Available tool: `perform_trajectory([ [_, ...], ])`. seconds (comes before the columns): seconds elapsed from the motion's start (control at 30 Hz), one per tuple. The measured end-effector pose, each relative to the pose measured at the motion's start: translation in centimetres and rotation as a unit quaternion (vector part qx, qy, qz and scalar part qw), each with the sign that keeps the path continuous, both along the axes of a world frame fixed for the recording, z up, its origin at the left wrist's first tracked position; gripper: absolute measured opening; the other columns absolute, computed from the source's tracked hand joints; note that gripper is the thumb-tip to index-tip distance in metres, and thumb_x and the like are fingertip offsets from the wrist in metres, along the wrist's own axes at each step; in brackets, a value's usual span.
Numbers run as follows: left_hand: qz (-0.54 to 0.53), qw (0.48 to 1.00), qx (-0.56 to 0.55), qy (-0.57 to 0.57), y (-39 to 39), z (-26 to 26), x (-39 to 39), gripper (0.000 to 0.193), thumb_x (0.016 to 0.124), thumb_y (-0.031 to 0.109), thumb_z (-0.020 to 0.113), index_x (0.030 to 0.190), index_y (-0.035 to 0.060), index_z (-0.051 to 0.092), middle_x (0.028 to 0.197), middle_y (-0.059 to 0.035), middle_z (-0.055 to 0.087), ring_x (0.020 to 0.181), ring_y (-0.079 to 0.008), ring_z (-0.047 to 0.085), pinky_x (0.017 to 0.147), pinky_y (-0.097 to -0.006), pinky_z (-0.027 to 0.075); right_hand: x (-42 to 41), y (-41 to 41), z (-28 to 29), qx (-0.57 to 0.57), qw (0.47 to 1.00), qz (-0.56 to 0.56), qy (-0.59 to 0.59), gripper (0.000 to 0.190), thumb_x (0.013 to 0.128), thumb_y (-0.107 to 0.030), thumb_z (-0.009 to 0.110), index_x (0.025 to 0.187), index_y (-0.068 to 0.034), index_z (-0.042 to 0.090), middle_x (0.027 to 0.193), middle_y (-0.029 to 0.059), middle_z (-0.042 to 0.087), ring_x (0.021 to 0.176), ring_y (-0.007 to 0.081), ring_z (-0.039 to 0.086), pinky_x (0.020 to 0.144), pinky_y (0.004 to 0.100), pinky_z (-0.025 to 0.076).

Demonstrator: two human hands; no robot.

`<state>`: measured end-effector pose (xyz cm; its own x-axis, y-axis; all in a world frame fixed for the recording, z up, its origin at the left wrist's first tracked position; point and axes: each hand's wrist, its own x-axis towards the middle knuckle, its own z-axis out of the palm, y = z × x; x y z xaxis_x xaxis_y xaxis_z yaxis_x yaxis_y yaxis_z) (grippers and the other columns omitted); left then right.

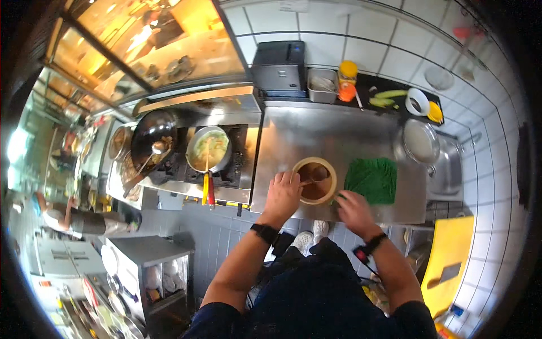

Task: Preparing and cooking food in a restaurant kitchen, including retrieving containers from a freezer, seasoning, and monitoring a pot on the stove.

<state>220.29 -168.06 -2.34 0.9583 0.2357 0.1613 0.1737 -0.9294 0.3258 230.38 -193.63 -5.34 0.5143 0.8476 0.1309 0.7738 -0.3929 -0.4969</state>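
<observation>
A round, pale-rimmed pot [333, 186] of brown liquid stands near the front edge of the steel worktop [313, 127]. My left hand [284, 193] is at the pot's left rim, closed around the handle of a ladle [318, 173] whose bowl lies in the liquid. Just right of the pot is my right hand [355, 212], its fingers apart and slightly blurred; no object shows in it. A crumpled green cloth [371, 180] lies on the worktop beyond that hand, to the right of the pot.
Left of the worktop, a stove holds a saucepan [228, 146] of food with tools in it and a tilted black wok [148, 123]. Containers, including a steel one [322, 95], line the back ledge. A sink [449, 169] is at right. Another person [84, 220] stands far left.
</observation>
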Motion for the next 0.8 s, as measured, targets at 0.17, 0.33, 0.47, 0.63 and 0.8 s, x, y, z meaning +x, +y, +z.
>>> perform_trajectory([
  [0.17, 0.119, 0.989, 0.069, -0.062, 3.0, 3.1, -8.2, 0.049, 0.081, 0.003, 0.060, 0.130, 0.0001, 0.057, 0.137, -0.0242, 0.051, 0.128, -0.0430, 0.048, 0.107, -0.0504, 0.040, 3.0, -18.0, -0.8, -0.098, 0.976, -0.192, -0.009, 0.034, 0.092, -0.010, 0.057, 0.125, -0.002, 0.060, 0.134, 0.0189, 0.058, 0.123, 0.0380, 0.054, 0.107, 0.0481, 0.042],
  [0.33, 0.251, 0.959, 0.129, -0.026, 11.9, 2.2, -17.5, 0.059, 0.079, -0.005, 0.051, 0.137, -0.0026, 0.051, 0.143, -0.0279, 0.044, 0.132, -0.0451, 0.044, 0.111, -0.0518, 0.037, 1.5, -25.0, -0.3, -0.115, 0.943, -0.312, -0.013, 0.031, 0.096, -0.012, 0.052, 0.124, -0.001, 0.061, 0.133, 0.0204, 0.059, 0.123, 0.0392, 0.054, 0.106, 0.0477, 0.043],
  [0.47, 0.159, 0.967, 0.141, 0.138, 18.3, 0.9, -19.8, 0.063, 0.080, -0.005, 0.050, 0.142, 0.0048, 0.050, 0.153, -0.0224, 0.038, 0.137, -0.0424, 0.041, 0.117, -0.0489, 0.034, -0.3, -24.6, -3.4, -0.028, 0.951, -0.309, 0.020, 0.035, 0.095, -0.006, 0.053, 0.129, -0.002, 0.058, 0.128, 0.0190, 0.061, 0.120, 0.0382, 0.056, 0.104, 0.0472, 0.045],
  [0.63, -0.030, 0.967, 0.182, 0.175, 24.4, -0.3, -18.4, 0.061, 0.080, 0.002, 0.058, 0.140, 0.0113, 0.053, 0.153, -0.0205, 0.040, 0.137, -0.0399, 0.043, 0.116, -0.0458, 0.037, -3.4, -19.8, -6.0, -0.011, 0.949, -0.312, 0.034, 0.036, 0.092, -0.002, 0.055, 0.128, -0.004, 0.058, 0.127, 0.0166, 0.061, 0.114, 0.0324, 0.060, 0.094, 0.0398, 0.052],
  [0.8, -0.143, 0.972, 0.165, 0.088, 27.5, -1.1, -17.0, 0.041, 0.080, 0.006, 0.061, 0.121, 0.0029, 0.057, 0.137, -0.0239, 0.053, 0.121, -0.0363, 0.058, 0.102, -0.0417, 0.051, -8.7, -18.4, -11.9, 0.013, 0.908, -0.410, 0.084, 0.034, 0.086, 0.002, 0.055, 0.119, -0.005, 0.062, 0.107, 0.0124, 0.065, 0.087, 0.0265, 0.065, 0.072, 0.0328, 0.053],
])
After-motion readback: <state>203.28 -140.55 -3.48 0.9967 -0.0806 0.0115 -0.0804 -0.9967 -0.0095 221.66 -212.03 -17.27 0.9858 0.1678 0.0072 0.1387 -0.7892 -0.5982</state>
